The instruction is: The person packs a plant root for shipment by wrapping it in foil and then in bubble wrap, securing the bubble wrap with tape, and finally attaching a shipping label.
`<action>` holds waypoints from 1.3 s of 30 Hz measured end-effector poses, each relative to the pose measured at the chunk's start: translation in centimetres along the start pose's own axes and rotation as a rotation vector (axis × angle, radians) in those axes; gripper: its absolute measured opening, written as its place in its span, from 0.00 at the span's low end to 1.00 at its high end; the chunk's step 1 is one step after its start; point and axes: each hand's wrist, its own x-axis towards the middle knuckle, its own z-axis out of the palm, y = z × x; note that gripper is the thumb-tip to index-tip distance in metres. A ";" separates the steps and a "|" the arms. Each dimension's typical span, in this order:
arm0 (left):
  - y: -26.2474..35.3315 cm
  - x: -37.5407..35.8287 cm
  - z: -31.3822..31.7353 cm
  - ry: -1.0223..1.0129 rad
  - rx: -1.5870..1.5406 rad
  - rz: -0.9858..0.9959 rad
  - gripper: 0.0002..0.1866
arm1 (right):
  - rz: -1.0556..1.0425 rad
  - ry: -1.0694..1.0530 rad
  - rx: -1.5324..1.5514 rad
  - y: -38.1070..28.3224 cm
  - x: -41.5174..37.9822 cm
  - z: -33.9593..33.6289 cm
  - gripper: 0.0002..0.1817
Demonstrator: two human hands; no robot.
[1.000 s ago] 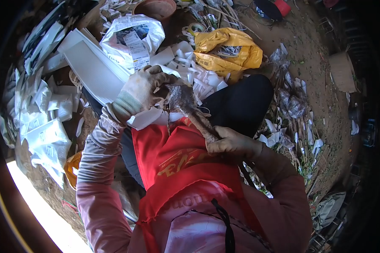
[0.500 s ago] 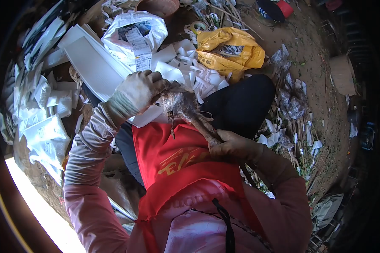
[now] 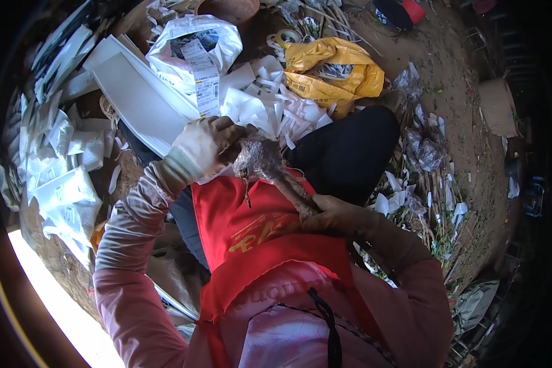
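A woody plant stem [image 3: 294, 193] slants across my lap, its thick upper end a root ball wrapped in clear plastic film [image 3: 254, 158]. Thin brown roots dangle below the wrap. My left hand [image 3: 207, 145], in a pale work glove, is closed with curled fingers at the edge of the wrapped end. Lower down, my right hand [image 3: 337, 216] is closed around the stem, thumb on top. The rest of the stem past that hand is mostly hidden by the hand and forearm. A red apron [image 3: 245, 208] lies beneath the plant.
White foam sheets [image 3: 141, 98] lie ahead on the left, beside an opened white bag [image 3: 227, 46] and a yellow bag [image 3: 368, 80]. White paper strips [image 3: 303, 113] pile between them. Plastic-wrapped plants [image 3: 426, 153] lie right; clear plastic packets [image 3: 67, 190] lie left. A clay bowl [image 3: 230, 9] stands at the back.
My left hand and the wrapped root ball have shifted slightly toward my body. The right hand keeps its hold on the stem, slightly lower.
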 end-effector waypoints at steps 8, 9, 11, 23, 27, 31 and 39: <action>-0.7 -1.1 2.0 0.079 -0.472 -0.099 0.20 | 0.011 -0.110 0.135 1.8 0.7 0.5 0.27; -0.5 -1.1 2.5 0.148 -0.441 -0.123 0.20 | 0.000 -0.100 0.169 1.8 0.6 0.8 0.28; 0.3 -1.1 3.5 0.281 -0.380 -0.169 0.22 | 0.002 -0.080 0.229 1.6 0.4 1.4 0.27; 0.8 -0.8 3.1 0.336 -0.187 -0.096 0.20 | 0.010 -0.057 0.269 0.6 0.0 2.3 0.26; 1.2 -1.1 3.2 0.300 -0.247 -0.179 0.18 | 0.022 -0.069 0.268 1.2 0.5 2.3 0.26; 1.7 -1.2 3.7 0.369 -0.461 -0.249 0.16 | 0.021 -0.098 0.155 1.2 0.6 1.5 0.23; 1.2 -1.2 2.8 0.318 -0.342 -0.135 0.15 | 0.028 -0.063 0.204 2.1 1.3 1.4 0.25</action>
